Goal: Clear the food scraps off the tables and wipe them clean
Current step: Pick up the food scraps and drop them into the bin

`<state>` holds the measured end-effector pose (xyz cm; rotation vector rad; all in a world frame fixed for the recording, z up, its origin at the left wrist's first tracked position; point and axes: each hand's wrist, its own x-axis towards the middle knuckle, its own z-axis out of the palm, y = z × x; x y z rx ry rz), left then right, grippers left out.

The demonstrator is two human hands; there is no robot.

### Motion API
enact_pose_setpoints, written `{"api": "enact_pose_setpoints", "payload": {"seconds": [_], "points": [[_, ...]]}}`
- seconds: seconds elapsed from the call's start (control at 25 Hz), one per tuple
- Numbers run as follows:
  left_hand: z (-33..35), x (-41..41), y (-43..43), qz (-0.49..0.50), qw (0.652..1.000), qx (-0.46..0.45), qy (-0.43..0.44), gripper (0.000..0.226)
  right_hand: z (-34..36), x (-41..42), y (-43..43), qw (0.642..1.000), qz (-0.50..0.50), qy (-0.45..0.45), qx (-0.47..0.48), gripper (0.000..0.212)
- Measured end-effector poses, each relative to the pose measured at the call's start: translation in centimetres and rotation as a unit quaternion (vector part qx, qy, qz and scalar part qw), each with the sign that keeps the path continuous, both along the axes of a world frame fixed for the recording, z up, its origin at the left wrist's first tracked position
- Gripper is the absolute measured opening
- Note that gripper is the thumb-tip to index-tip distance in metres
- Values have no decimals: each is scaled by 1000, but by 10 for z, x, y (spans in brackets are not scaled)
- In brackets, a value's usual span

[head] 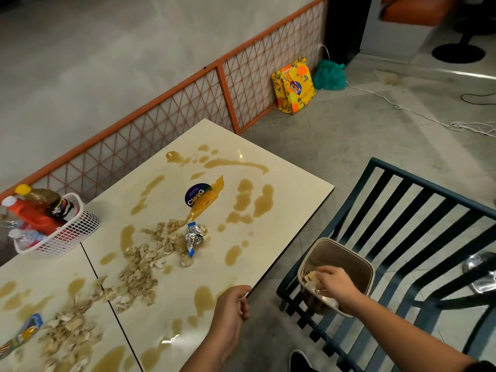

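The left hand (233,304) hangs at the table (300,189) edge, fingers curled; whether it holds anything I cannot tell. It is the nearer hand to the food scraps (139,275), which trail diagonally off to its left. Rightward, the right hand (331,284) grips a clump (308,277) inside the bin (349,253) on the chair (402,210).
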<state>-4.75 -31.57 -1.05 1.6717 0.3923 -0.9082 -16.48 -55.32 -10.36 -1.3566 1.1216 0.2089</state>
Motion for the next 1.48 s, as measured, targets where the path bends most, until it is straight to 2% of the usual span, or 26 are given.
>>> {"api": "enact_pose_setpoints", "payload": {"seconds": [0.12, 0.32, 0.44, 0.52, 0.6, 0.68, 0.72, 0.8, 0.88, 1.0, 1.08, 1.28, 1.48], "points": [[3, 4, 1, -14, 999, -30, -10, 24, -4, 3, -18, 994, -75, 4, 84, 48], [5, -4, -9, -39, 997, -59, -16, 22, 42, 15, 30, 980, -29, -41, 191, 36], [5, -12, -17, -121, 988, -45, -88, 26, 73, 23, 78, 941, 25, -107, 320, 39], [10, -17, -22, -169, 979, -26, -107, 27, 84, 27, 97, 920, 0, -154, 361, 33], [11, -18, -23, -158, 984, -61, -53, 28, 83, 28, 102, 909, -40, -196, 366, 25], [10, -15, -18, -131, 983, -126, 19, 30, 73, 28, 96, 912, -42, -210, 349, 17], [8, -12, -15, -126, 982, -138, 37, 32, 67, 26, 90, 926, -33, -199, 319, 16], [2, -10, -11, -132, 985, -108, 32, 35, 44, 22, 75, 963, -26, -147, 224, 15], [-3, -9, -5, -131, 989, -63, 12, 34, 22, 16, 55, 986, -68, -77, 135, 15], [-2, -1, 8, -98, 994, -50, 19, 28, -5, 5, 21, 985, -158, -2, 69, 14], [-1, 5, 20, -64, 996, -59, 32, 28, -13, 2, 5, 983, -172, 25, 61, 16], [-2, 17, 50, -8, 998, -64, 9, 26, 9, 13, 24, 988, -136, 53, 43, 12], [7, 32, 100, 74, 993, -81, -44, 20, 43, 61, 89, 1000, -2, 3, 10, 15]]}}
